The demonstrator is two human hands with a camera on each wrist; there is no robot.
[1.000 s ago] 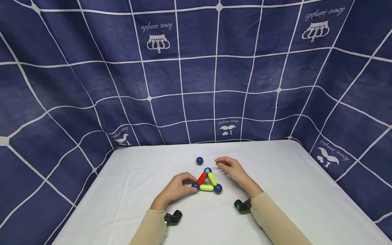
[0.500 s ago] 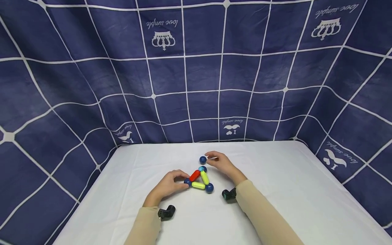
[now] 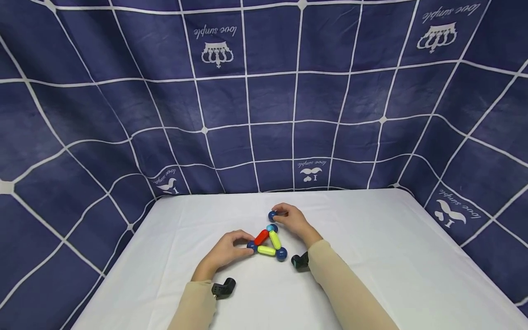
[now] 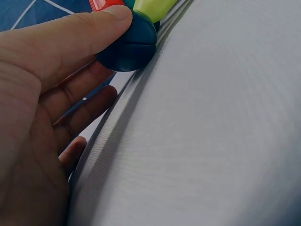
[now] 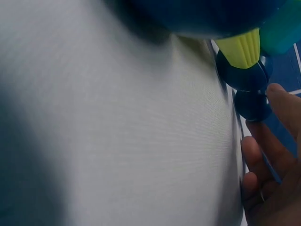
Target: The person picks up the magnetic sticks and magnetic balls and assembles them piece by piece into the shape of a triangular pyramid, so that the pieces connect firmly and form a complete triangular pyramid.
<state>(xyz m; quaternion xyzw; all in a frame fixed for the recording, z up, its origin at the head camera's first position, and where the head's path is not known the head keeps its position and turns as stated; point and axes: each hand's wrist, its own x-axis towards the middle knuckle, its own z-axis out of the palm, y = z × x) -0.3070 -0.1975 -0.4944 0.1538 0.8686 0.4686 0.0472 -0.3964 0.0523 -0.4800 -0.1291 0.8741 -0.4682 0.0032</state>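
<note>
A triangle of magnetic rods and balls lies on the white table. Its sides are a red rod and two yellow-green rods; dark blue balls form its corners. At the far corner ball a light blue piece shows, apparently the end of another rod. My left hand pinches the left corner ball between thumb and fingers. Beyond the triangle, my right hand has thumb and fingers around a loose dark blue ball. The right corner ball is untouched.
A white cloth covers the table. A dark blue curtain with white grid lines hangs behind it and along both sides. Each wrist carries a small black camera, the left camera and the right camera.
My right hand has moved left and away from me to the loose ball and now holds it. My left hand stays on the left corner ball. The triangle has shifted left in view.
</note>
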